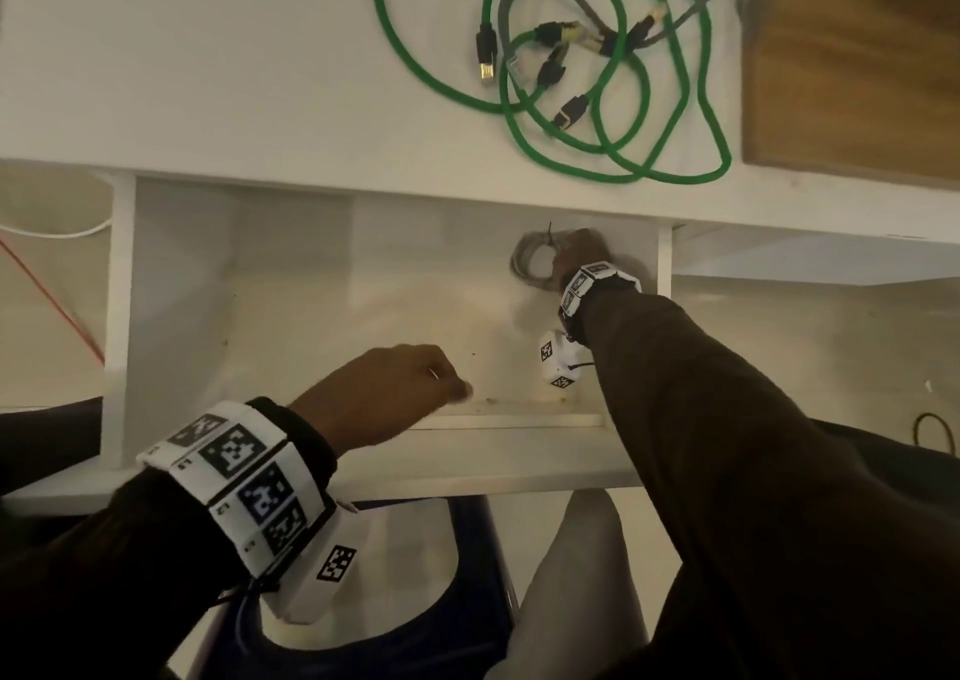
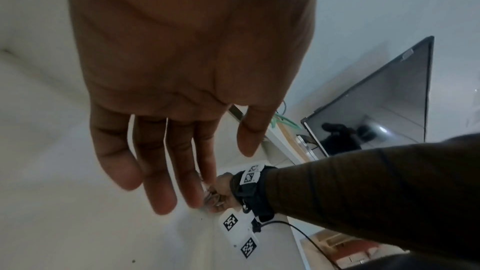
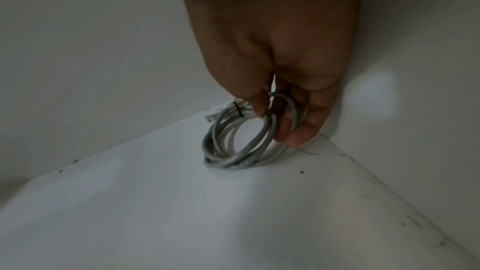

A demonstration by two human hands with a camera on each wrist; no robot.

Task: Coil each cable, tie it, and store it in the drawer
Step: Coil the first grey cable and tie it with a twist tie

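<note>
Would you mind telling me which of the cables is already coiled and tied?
The grey cable held by the right hand in the drawer; the green cables lie loose on the desk.

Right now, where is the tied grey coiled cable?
In the white open drawer's far right corner, the tied grey coiled cable is held by the right hand.

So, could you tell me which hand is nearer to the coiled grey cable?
Right. The right hand grips the coiled grey cable in the drawer's far corner; the left hand hovers apart, near the front.
</note>
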